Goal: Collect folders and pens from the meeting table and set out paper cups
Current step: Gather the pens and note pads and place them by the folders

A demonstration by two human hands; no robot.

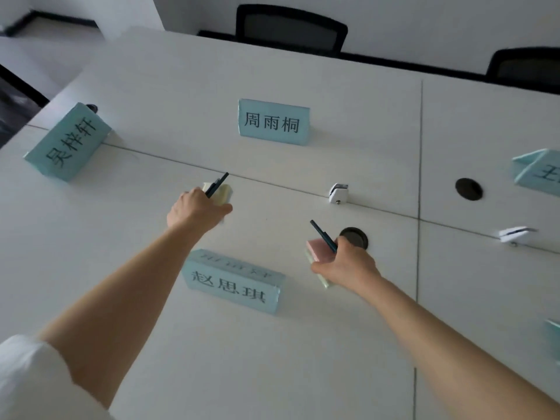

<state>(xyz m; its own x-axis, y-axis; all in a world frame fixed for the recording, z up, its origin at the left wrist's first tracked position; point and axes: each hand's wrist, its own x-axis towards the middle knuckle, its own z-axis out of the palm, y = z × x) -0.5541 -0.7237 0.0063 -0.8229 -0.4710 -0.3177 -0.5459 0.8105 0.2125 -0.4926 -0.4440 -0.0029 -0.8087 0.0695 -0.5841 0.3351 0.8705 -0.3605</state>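
A white meeting table (303, 344) is filling nearly the whole view, its panels meeting at thin seams, and two black mesh chairs (291, 28) are standing along its far edge toward twelve and one o'clock. Four teal name cards are standing on the table: one at twelve o'clock (273, 122), one tilted at ten o'clock (68, 141), one at six o'clock between the forearms (233, 283), and one cut off by the frame at three o'clock (538, 171). The left hand (197, 207), reaching out from a white sleeve (27, 380) at seven o'clock, is gripping a pale yellow folder (223, 194) together with a dark pen (216, 184), its fingers curled round both, and the pen is pointing up toward one o'clock. The right hand (348, 265), at about four o'clock from the left one, is likewise clutching a pink folder (319, 251) stacked on a pale green one (322, 278), with a second dark pen (323, 236) pinched against them and slanting toward eleven o'clock. A round black cable port (354, 235) is lying just beyond the right hand's knuckles, and another (468, 189) is sitting toward three o'clock. Two small white clips (338, 193) are sitting on the seam, one at two o'clock and one farther right.
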